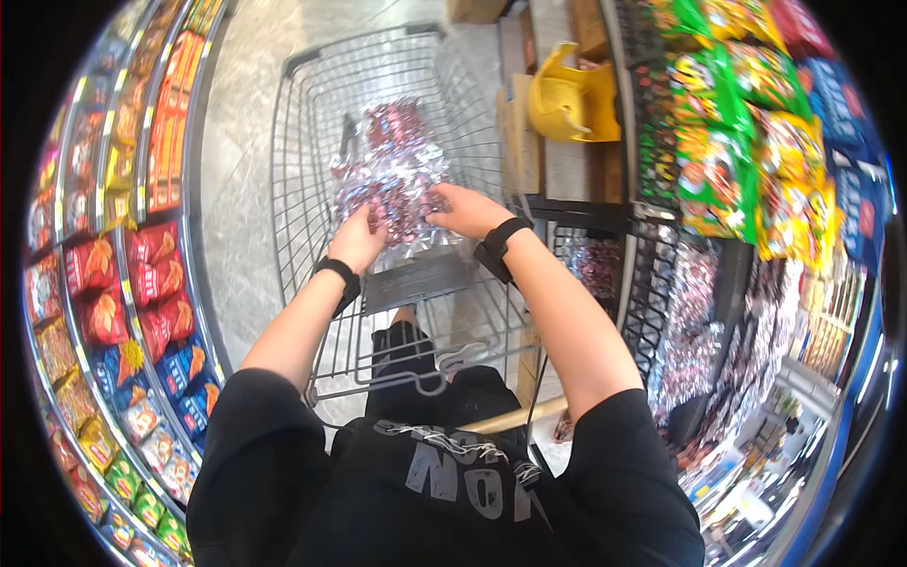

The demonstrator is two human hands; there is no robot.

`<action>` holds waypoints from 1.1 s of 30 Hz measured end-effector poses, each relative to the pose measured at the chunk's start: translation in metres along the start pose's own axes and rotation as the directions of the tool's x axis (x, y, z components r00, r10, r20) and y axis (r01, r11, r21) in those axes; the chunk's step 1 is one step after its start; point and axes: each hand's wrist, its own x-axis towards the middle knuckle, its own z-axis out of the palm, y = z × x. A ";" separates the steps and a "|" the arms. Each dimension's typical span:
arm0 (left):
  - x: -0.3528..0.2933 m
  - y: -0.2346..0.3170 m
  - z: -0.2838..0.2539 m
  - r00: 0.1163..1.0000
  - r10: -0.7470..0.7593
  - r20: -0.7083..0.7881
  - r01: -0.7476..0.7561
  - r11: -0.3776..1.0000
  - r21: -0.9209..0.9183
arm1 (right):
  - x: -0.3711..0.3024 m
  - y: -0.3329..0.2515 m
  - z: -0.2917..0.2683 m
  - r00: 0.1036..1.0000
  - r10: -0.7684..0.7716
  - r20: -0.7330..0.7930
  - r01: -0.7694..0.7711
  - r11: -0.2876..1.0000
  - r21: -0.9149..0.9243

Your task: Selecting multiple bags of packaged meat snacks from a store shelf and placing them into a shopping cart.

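Cart point(416, 286) stands on the floor point(241, 142) before the person point(378, 501), packets point(406, 170) lie in it, snack shelves point(194, 246) run along the left, and bagged snacks point(718, 180) sit at right.

Glossy packets point(406, 156), patterned in silver, pink and dark red with glinting, crinkled film, lie in an overlapping heap inside the wire shopping cart point(302, 61), spreading lengthwise through its middle; their single outlines blur together

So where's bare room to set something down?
The grey floor between the left shelf and the cart; inside the cart, the far end beyond the shiny packets. Crowded: the cart's middle, with left hand and right hand on the packets, and far right, full of green bags.
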 end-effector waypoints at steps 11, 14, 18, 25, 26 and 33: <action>-0.169 0.252 0.068 0.812 0.547 0.204 -0.499 0.832 -0.243 | -0.435 -0.005 -0.032 0.487 -0.354 -0.798 0.359 0.915 -0.186; -0.228 0.295 0.108 0.716 0.650 0.257 -0.597 0.760 -0.259 | -0.537 0.030 0.027 0.353 -0.175 -0.919 0.333 0.942 -0.052; -0.276 0.331 0.174 0.635 0.667 0.389 -0.619 0.741 -0.262 | -0.616 0.088 0.126 0.233 0.069 -0.970 0.241 0.962 0.126; -0.289 0.365 0.266 0.516 0.672 0.531 -0.712 0.681 -0.170 | -0.646 0.128 0.234 0.182 0.401 -0.898 0.340 0.831 0.440; -0.287 0.373 0.277 0.485 0.690 0.538 -0.757 0.639 -0.138 | -0.646 0.128 0.237 0.169 0.435 -0.884 0.325 0.822 0.467; -0.230 0.401 0.346 0.344 0.752 0.562 -0.918 0.395 0.033 | -0.628 0.144 0.206 0.126 0.481 -0.868 0.285 0.820 0.496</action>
